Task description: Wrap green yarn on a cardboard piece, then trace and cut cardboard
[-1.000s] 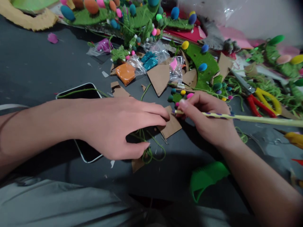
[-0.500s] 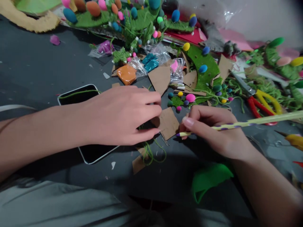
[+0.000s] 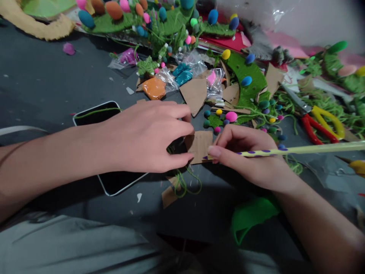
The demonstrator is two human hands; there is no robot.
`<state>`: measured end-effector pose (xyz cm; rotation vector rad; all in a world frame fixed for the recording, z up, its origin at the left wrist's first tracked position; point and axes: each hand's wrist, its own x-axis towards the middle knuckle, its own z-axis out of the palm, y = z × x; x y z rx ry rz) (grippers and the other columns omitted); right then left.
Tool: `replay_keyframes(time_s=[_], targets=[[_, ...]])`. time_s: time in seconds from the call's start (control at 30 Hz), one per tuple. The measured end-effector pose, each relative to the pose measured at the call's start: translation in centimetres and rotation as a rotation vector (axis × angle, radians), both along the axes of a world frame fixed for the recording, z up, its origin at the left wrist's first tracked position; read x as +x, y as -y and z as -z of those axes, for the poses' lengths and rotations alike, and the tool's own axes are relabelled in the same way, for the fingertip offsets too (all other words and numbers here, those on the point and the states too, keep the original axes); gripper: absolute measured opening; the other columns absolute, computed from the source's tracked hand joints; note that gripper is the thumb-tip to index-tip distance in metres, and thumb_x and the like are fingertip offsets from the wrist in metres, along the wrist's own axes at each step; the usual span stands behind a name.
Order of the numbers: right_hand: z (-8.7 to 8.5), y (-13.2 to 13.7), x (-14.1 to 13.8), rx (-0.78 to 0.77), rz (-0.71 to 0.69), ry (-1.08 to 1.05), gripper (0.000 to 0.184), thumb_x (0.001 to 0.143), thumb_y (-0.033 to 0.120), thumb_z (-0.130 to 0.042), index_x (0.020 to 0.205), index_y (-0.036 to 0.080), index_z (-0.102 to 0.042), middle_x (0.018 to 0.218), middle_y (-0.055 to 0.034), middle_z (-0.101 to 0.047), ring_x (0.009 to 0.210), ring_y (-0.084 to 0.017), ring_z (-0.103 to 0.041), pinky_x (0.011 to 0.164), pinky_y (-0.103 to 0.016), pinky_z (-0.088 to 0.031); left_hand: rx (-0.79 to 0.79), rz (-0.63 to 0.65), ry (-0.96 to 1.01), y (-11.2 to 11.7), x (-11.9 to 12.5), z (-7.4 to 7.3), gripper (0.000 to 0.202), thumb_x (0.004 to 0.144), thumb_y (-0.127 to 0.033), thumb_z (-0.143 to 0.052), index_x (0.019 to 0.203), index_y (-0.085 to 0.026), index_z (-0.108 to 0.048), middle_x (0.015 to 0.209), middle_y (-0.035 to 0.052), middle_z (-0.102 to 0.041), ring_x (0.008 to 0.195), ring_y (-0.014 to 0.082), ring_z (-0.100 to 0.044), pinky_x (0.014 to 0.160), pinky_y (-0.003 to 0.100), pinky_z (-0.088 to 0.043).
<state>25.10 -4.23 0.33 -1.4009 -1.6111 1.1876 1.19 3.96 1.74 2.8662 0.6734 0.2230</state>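
A small square piece of cardboard lies between my two hands, low over the dark table. My left hand grips its left edge, thumb below and fingers above. Pinched in my right hand is a pale yellow pencil with purple spots. The purple tip rests at the cardboard's lower right part; I cannot tell whether it has left a mark. Right-hand fingertips are close against the cardboard's right edge. Loops of green yarn and a cardboard scrap lie just below my left hand.
A phone sits partly under my left forearm. Yellow-and-red-handled scissors lie at right. Behind are a green curved piece, an orange clay packet and a cardboard scrap. Green felt lies near the front.
The cardboard has turned from a tilted position to nearly straight. My right hand has moved slightly left, bringing the pencil tip from beside the cardboard onto its lower right part.
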Motion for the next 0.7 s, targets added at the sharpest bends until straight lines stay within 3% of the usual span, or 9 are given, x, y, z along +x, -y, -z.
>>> replay_keyframes(time_s=[0.17,0.4,0.7], targets=[[0.6,-0.6,-0.9,0.023,0.068,-0.001,0.040,0.078,0.037,-0.095,0.063,0.021,-0.062,0.060,0.0026,-0.063,0.053,-0.010,-0.052,0.046,-0.023,-0.040,-0.011,0.014,0.016,0.0,0.2,0.4,0.032,0.098,-0.047,-0.064,0.091,-0.019,-0.080,0.099,0.0111,-0.071,0.078,0.0228,-0.065,0.063,0.038,-0.048],[0.9,-1.0,-0.7,-0.009,0.067,0.005,0.044,0.078,0.046,-0.095,0.062,0.022,-0.063,0.060,0.0007,-0.068,0.055,-0.013,-0.056,0.050,-0.026,-0.042,-0.006,0.016,-0.009,0.0,0.4,0.5,0.035,0.097,-0.049,-0.066,0.090,-0.018,-0.080,0.091,0.0099,-0.068,0.077,0.0240,-0.064,0.062,0.040,-0.046],[1.1,-1.0,-0.7,0.014,0.061,0.006,0.041,0.084,0.041,-0.091,0.062,0.022,-0.063,0.062,0.0002,-0.071,0.055,-0.013,-0.059,0.052,-0.027,-0.045,0.015,0.010,-0.068,0.1,0.5,0.4,0.038,0.093,-0.056,-0.072,0.090,-0.018,-0.079,0.090,0.0087,-0.066,0.077,0.0233,-0.062,0.064,0.036,-0.043]])
